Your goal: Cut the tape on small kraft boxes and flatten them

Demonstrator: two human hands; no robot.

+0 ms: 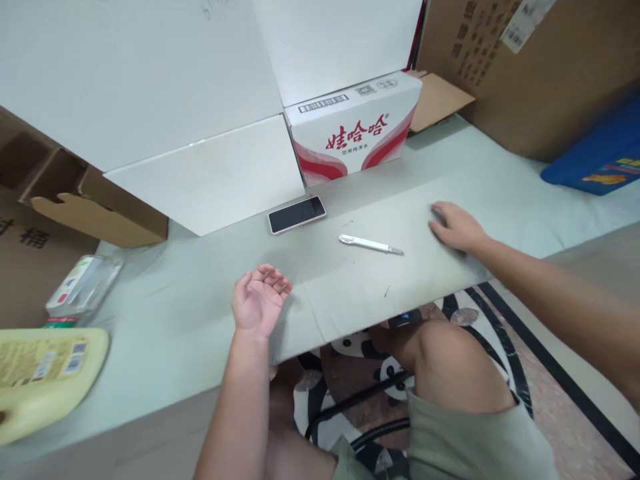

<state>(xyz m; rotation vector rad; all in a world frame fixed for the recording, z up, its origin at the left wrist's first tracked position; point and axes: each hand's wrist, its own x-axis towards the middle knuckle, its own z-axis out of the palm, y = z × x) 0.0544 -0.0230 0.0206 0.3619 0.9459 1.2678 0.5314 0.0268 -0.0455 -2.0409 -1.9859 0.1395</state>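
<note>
My left hand [261,300] is held palm up near the front of the table, fingers apart and slightly curled, with nothing in it. On the right, my right hand [457,227] rests palm down on the tabletop, thumb apart from the fingers; a dark patch shows in the gap, probably shadow. Between the two hands lies a white-handled craft knife [367,245], its short grey blade pointing right toward my right hand. Neither hand touches it. A smartphone [297,215] with a dark screen lies face up behind the knife, to the left.
White cartons [215,180] and a red-and-white water box [357,137] stand along the back. A brown carton [500,73] and a blue container [600,153] are at right. At left are a clear plastic package [87,287] and a yellow bottle [90,373]. The table's front edge is above my knees.
</note>
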